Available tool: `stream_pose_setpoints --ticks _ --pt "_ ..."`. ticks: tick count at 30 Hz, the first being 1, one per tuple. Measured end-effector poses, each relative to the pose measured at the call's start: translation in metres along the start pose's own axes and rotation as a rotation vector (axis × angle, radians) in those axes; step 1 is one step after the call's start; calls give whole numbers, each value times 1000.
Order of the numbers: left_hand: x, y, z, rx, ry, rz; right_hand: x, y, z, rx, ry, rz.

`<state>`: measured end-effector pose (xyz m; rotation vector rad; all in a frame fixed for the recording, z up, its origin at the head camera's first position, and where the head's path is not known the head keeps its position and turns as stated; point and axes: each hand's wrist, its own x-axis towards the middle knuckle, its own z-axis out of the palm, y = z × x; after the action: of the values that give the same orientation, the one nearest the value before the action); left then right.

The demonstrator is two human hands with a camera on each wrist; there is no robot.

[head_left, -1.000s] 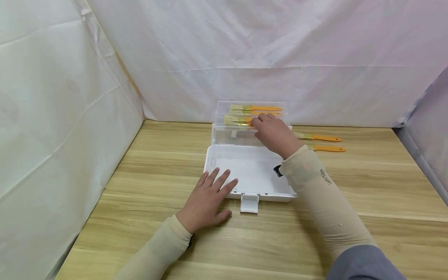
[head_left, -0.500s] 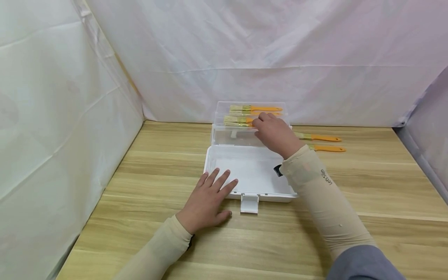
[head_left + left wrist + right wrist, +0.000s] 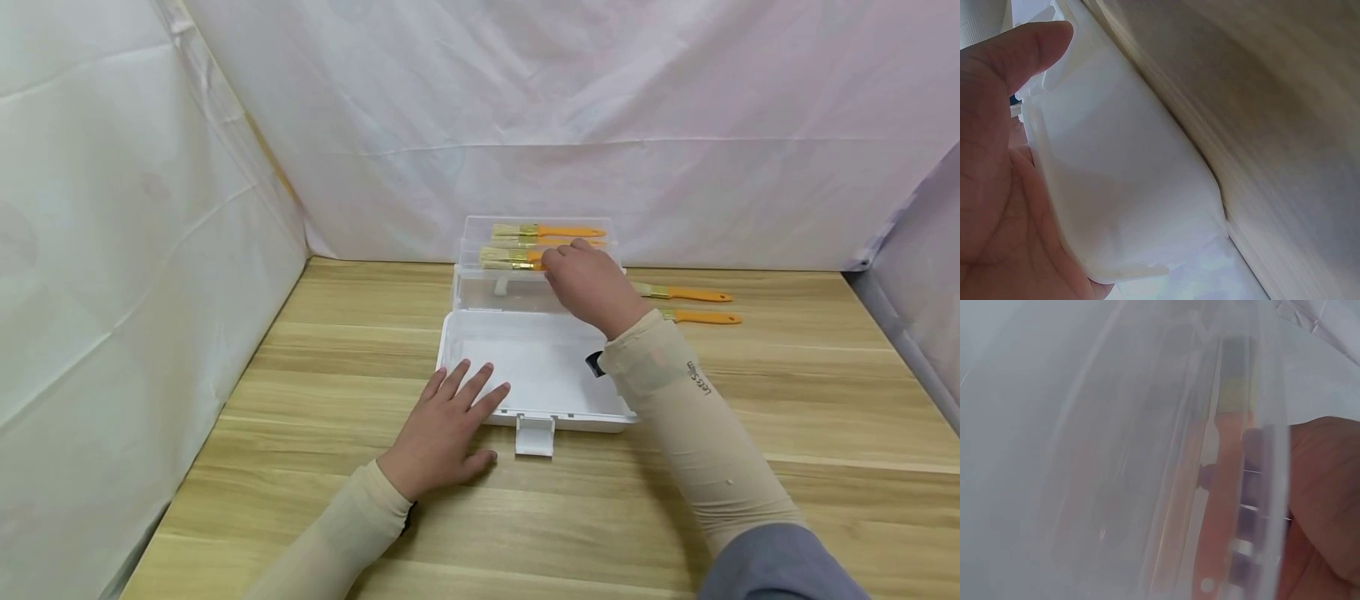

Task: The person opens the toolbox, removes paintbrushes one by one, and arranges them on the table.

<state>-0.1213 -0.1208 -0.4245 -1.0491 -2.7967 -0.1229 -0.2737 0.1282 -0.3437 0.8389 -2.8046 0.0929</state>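
Observation:
A white plastic box (image 3: pixel 547 375) stands on the table with its clear lid (image 3: pixel 480 287) raised at the back. Several flat paintbrushes with orange handles and pale bristles lie in the clear part, among them a rear brush (image 3: pixel 566 232). My right hand (image 3: pixel 592 283) reaches over the box and pinches the orange handle of a front paintbrush (image 3: pixel 501 255). Through the cloudy plastic in the right wrist view, fingertips (image 3: pixel 1252 447) show against an orange handle (image 3: pixel 1219 519). My left hand (image 3: pixel 442 433) rests with spread, straight fingers on the box's front left corner.
Two more paintbrushes, a farther brush (image 3: pixel 697 295) and a nearer brush (image 3: pixel 705 318), lie on the wood-grain table (image 3: pixel 810 400) right of the box. A white latch (image 3: pixel 535 436) hangs at the box's front. White cloth (image 3: pixel 555 92) walls the table's back and sides.
My right hand has shifted very slightly at the front brush, its fingertips drawn a little closer together. The left hand and the box have stayed in place.

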Motion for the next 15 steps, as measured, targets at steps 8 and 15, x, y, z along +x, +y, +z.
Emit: stream_pose_setpoints --ticks 8,15 --pt "0 0 1 9 -9 -2 0 0 0 3 26 1" --pt "0 0 0 7 -8 0 0 -2 -2 -1 42 14"
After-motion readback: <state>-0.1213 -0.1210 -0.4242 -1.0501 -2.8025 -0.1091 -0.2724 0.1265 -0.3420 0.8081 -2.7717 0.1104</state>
